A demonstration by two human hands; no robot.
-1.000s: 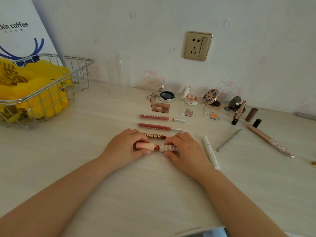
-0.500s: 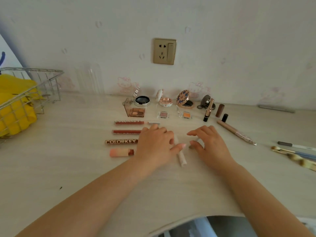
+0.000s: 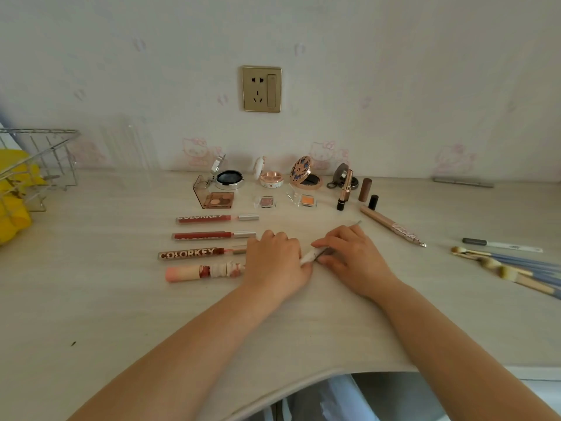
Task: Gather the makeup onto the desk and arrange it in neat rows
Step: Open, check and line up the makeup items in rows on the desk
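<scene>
Near the desk (image 3: pixel 91 299) middle, my left hand (image 3: pixel 274 262) grips the near end of a white pen (image 3: pixel 309 256), which lies tilted between my hands. My right hand (image 3: pixel 349 256) grips a thin grey pencil (image 3: pixel 358 223) whose tip pokes out past its fingers. Left of my hands lie three red lip glosses (image 3: pixel 214 235) and a pink tube (image 3: pixel 205 271) in a column. Behind them stand open compacts (image 3: pixel 271 178) and small eyeshadow pans (image 3: pixel 267 202) in two rows.
A gold lipstick (image 3: pixel 344 189), a brown cap (image 3: pixel 365 189) and a rose-gold pencil (image 3: pixel 393 226) lie right of the rows. Brushes (image 3: pixel 510 268) and a marker (image 3: pixel 501 245) sit far right. A wire basket (image 3: pixel 39 159) stands at left. The desk's curved front edge (image 3: pixel 303 378) is near.
My hands let go of the pink tube, which now lies under the lip glosses, and moved right. The left took the white pen and the right the grey pencil.
</scene>
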